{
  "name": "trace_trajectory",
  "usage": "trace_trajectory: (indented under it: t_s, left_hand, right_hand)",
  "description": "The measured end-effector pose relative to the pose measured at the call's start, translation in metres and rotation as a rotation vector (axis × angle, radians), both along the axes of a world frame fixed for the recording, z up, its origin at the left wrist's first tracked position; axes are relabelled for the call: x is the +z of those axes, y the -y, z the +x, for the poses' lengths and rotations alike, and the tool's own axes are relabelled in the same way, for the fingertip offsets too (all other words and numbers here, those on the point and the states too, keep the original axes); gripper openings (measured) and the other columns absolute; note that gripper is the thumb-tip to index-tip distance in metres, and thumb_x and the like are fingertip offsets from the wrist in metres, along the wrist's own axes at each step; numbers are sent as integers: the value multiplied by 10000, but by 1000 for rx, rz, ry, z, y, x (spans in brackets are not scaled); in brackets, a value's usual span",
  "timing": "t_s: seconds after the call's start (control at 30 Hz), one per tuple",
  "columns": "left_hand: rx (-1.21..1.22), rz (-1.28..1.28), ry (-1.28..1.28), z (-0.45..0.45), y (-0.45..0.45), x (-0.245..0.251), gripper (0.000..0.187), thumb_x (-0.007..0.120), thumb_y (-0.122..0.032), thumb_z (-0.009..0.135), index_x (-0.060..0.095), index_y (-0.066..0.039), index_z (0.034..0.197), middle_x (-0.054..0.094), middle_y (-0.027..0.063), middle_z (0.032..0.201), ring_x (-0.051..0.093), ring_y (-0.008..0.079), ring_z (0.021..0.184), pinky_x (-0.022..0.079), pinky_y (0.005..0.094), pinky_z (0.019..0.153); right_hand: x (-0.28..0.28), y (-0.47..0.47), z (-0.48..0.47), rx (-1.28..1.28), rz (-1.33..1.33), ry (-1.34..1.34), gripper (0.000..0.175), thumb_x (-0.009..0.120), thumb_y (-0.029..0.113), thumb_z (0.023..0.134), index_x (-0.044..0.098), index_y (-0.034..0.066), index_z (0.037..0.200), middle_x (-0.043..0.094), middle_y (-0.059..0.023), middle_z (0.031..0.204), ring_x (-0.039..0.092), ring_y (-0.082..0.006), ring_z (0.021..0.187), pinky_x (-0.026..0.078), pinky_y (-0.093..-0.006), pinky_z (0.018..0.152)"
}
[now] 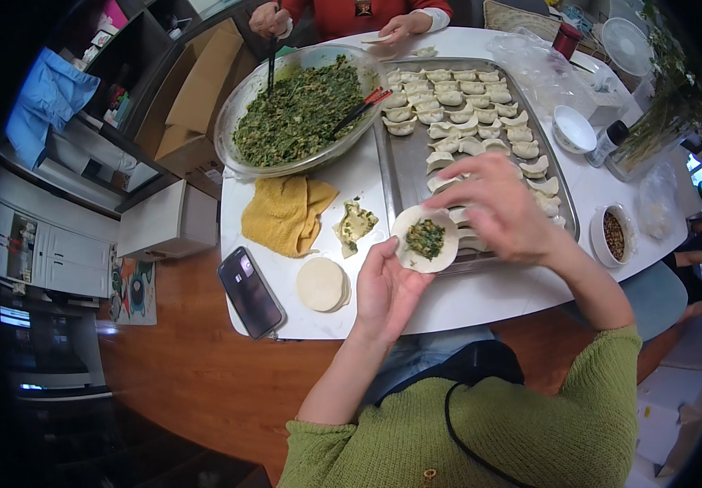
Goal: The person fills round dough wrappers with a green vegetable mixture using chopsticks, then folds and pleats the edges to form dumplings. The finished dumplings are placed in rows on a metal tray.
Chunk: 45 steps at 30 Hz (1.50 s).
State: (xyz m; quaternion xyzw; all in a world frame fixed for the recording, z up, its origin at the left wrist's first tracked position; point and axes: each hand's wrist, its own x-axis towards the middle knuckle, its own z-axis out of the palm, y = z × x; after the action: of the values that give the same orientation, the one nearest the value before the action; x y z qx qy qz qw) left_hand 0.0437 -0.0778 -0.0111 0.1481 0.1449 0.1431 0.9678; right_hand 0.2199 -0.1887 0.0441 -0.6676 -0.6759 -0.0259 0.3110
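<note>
My left hand [387, 293] holds a round dumpling wrapper [410, 260] with a mound of green filling [426, 238] on it. Fingers apart and slightly blurred, my right hand [497, 210] hovers over the metal tray [402, 165], just right of the wrapper, with nothing seen in it. Rows of folded dumplings [448, 97] lie on the tray, some hidden behind that hand. A large clear bowl of chopped green filling [296, 116] stands at the upper left, with red-tipped chopsticks [360, 111] in it. A stack of round wrappers [321, 285] lies left of my left hand.
A smartphone [251, 293], a yellow cloth [287, 213] and a torn, filling-smeared piece of dough [355, 226] lie on the left. Across the table, a person in red [348, 18] holds chopsticks and a wrapper. At right stand a white bowl [573, 129] and a sauce bowl [614, 236].
</note>
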Motion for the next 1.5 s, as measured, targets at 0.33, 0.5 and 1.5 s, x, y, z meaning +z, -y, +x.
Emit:
trace_trajectory:
  t_s: [0.33, 0.5, 1.5]
  left_hand:
    - [84, -14, 15, -19, -9, 7, 502, 341, -168, 956, 290, 19, 1419, 404, 186, 1432, 383, 304, 1342, 295, 475, 1138]
    - [129, -17, 159, -14, -15, 2, 533, 335, -190, 951, 281, 34, 1432, 369, 198, 1466, 368, 310, 1360, 294, 453, 1143]
    - [110, 367, -61, -18, -4, 8, 569, 342, -218, 1005, 154, -39, 1511, 439, 142, 1394, 479, 238, 1267, 434, 377, 1027]
  right_hand:
    - [-1, -24, -16, 133, -34, 21, 382, 489, 99, 823, 619, 83, 1182, 612, -146, 1187, 508, -295, 1200, 307, -469, 1053]
    - [-8, 1, -29, 44, -24, 209, 510, 569, 125, 745, 592, 84, 1253, 641, -106, 1155, 496, -281, 1244, 327, -497, 1048]
    - [-36, -36, -45, -230, -184, -1461, 321, 527, 265, 971, 678, -17, 940, 688, -47, 867, 627, -78, 768, 481, -217, 705]
